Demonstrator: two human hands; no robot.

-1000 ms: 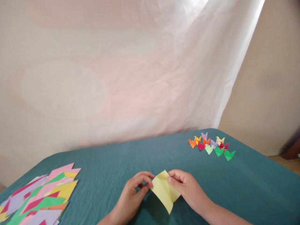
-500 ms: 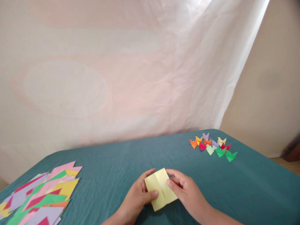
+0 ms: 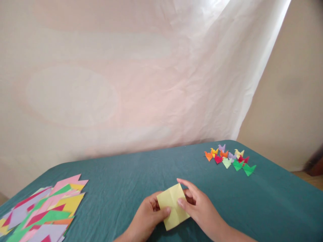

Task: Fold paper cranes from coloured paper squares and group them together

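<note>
A small pale yellow square of paper (image 3: 172, 205) with a crease across it is held up above the green cloth, tilted. On its left side my left hand (image 3: 148, 213) grips it, thumb on the front and fingers behind. My right hand (image 3: 199, 205) pinches the right edge, thumb on the front face; its index finger sticks out past the top right corner. The fingers behind the paper are partly hidden.
Loose coloured paper sheets (image 3: 47, 211) lie in a spread pile at the left of the green-covered table (image 3: 121, 181). Several small folded paper birds (image 3: 227, 162) stand in a cluster at the back right. A pale sheet (image 3: 141, 84) hangs behind the table.
The yellow paper has shifted slightly downward. My right index finger has lifted away from the paper's top edge, and my right thumb has moved a little on its face.
</note>
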